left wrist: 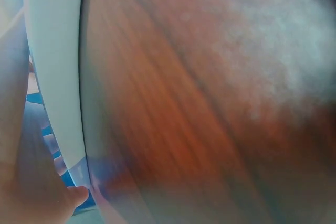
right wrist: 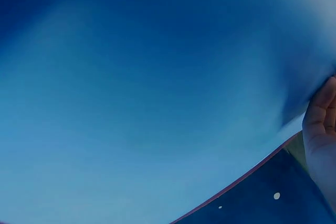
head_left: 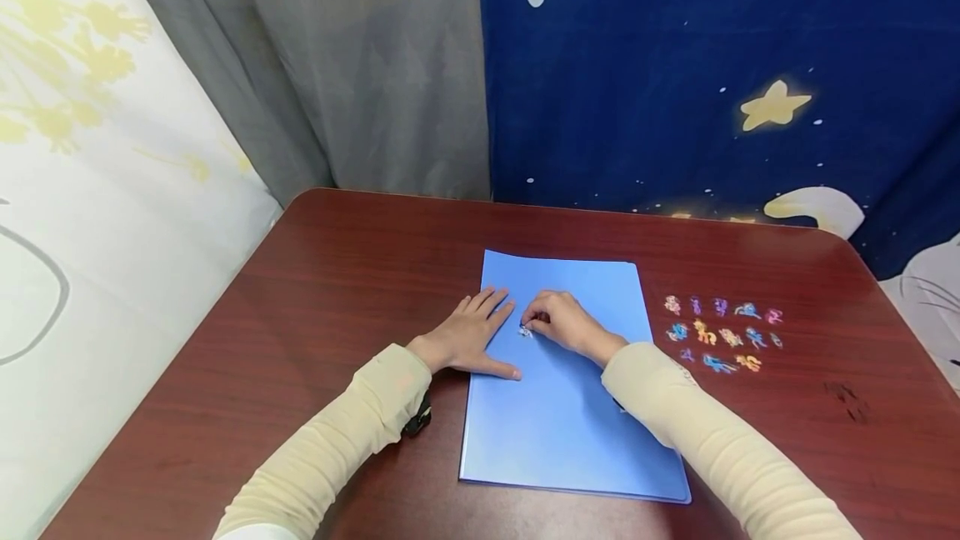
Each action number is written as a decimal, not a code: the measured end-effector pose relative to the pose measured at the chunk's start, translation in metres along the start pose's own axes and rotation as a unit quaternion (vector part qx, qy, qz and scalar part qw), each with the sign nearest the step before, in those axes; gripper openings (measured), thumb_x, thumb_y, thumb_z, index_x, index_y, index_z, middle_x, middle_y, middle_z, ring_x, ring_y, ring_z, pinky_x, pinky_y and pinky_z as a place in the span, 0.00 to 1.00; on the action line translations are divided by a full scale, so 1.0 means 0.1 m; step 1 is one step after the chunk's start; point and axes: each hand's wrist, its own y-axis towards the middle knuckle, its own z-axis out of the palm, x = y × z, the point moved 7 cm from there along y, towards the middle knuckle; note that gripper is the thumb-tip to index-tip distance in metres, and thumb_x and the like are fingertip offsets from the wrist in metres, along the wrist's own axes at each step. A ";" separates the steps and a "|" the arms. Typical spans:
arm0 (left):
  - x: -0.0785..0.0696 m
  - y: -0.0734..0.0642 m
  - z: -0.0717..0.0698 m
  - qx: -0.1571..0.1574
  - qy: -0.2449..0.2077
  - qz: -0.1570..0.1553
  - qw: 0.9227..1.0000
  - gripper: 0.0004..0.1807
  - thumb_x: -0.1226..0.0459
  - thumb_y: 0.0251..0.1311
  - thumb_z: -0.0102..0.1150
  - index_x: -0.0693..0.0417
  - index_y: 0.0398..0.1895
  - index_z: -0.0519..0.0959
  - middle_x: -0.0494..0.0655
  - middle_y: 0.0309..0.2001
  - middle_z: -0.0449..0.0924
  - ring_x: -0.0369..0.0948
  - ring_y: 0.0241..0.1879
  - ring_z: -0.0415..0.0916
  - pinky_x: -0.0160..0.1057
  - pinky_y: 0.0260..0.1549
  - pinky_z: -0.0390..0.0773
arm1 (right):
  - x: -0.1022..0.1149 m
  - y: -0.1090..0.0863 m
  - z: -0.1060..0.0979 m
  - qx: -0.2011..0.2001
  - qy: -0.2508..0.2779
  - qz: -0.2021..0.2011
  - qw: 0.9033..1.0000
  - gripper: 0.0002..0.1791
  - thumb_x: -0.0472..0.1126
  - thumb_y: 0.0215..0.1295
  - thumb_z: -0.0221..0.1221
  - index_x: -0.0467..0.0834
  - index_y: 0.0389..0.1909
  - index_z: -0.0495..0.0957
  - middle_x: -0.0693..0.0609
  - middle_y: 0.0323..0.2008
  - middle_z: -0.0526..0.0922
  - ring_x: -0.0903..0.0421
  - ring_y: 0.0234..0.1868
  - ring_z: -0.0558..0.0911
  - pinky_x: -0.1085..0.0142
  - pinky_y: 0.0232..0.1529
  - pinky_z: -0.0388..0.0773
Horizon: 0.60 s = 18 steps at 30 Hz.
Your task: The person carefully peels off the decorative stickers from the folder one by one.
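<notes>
A blue folder (head_left: 570,448) lies on the dark red table in the head view. My left hand (head_left: 476,332) rests flat on its left side, fingers spread and thumb pointing right. Over the folder's upper middle, my right hand (head_left: 566,322) pinches a small pale figure-shaped piece, perhaps a sticker (head_left: 525,332), at the folder's surface. Its details are too small to make out. In the left wrist view the thumb (left wrist: 79,196) shows at the lower left. Only curled fingers (right wrist: 316,116) appear at the right edge of the right wrist view.
Several small colourful figure-shaped pieces (head_left: 705,333) lie in rows on the table, right of the folder. A dark smudge-like patch (head_left: 847,400) is farther right. Grey and blue curtains (head_left: 675,73) hang behind the table's far edge, with a white one (head_left: 112,215) at left.
</notes>
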 end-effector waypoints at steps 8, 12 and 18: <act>-0.01 -0.01 -0.01 -0.005 -0.002 0.001 1.000 0.57 0.29 0.40 0.47 0.54 0.69 0.46 0.50 0.69 0.38 0.47 0.67 0.33 0.51 0.61 0.44 | 0.00 -0.02 -0.01 0.002 0.003 0.028 1.000 0.06 0.32 0.53 0.61 0.36 0.33 0.80 0.49 0.30 0.78 0.58 0.30 0.76 0.69 0.32 0.74; -0.01 0.00 0.00 -0.005 -0.001 0.000 1.000 0.58 0.29 0.40 0.47 0.54 0.69 0.46 0.50 0.69 0.38 0.47 0.67 0.33 0.51 0.61 0.44 | 0.00 -0.02 0.00 0.001 -0.005 0.042 0.999 0.04 0.32 0.52 0.62 0.36 0.30 0.81 0.49 0.29 0.79 0.59 0.29 0.77 0.69 0.31 0.74; 0.00 0.01 0.01 -0.004 0.006 -0.004 1.000 0.58 0.29 0.40 0.47 0.54 0.69 0.45 0.50 0.69 0.38 0.46 0.67 0.32 0.50 0.61 0.44 | 0.00 -0.01 0.03 0.009 -0.018 0.055 0.998 0.03 0.32 0.52 0.61 0.37 0.29 0.81 0.49 0.27 0.79 0.59 0.28 0.76 0.69 0.30 0.73</act>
